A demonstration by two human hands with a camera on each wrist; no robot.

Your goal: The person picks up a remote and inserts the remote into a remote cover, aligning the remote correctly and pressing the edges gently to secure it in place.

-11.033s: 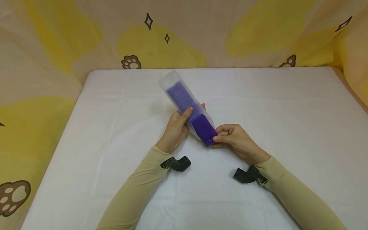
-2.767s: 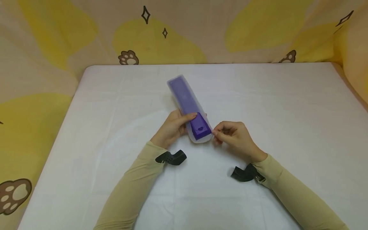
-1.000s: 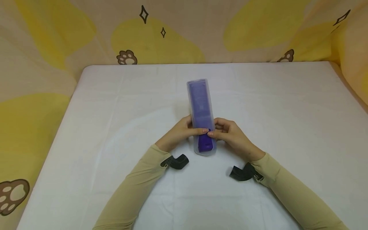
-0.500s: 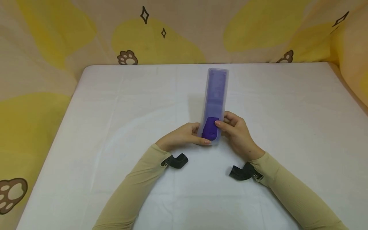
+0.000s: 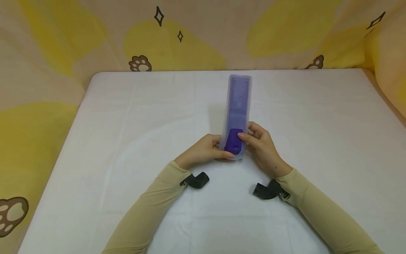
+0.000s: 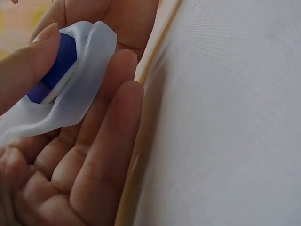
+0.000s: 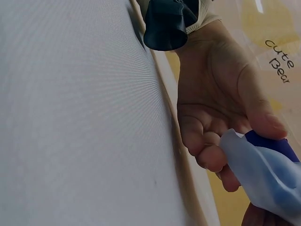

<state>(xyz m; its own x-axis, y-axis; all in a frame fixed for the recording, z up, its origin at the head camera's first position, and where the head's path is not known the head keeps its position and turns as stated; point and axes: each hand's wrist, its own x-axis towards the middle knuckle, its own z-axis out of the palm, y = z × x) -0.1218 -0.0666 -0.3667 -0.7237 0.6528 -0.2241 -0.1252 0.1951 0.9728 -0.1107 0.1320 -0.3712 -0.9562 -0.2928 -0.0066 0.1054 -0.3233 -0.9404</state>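
A long purple remote control sits inside a translucent soft sleeve, its bare near part showing through an opening in the sleeve. Its far end points away from me, nearly straight. My left hand grips the near left end, thumb across the bottom and fingers underneath. On the right edge, my right hand pinches it, thumb on the purple part. The left wrist view shows the sleeve bulging around the remote's end. In the right wrist view the sleeve lies below the thumb; fingers behind it are partly hidden.
A white-covered table spreads beneath both hands. Behind and to the left hangs a yellow and beige cloth with paw prints. Black curved wrist mounts stick out from both sleeves.
Earlier the remote stuck out of the sleeve's opening; now it reaches the sleeve's far end. Both hands have turned it straighter and shifted it right. The last half second shows almost no movement.
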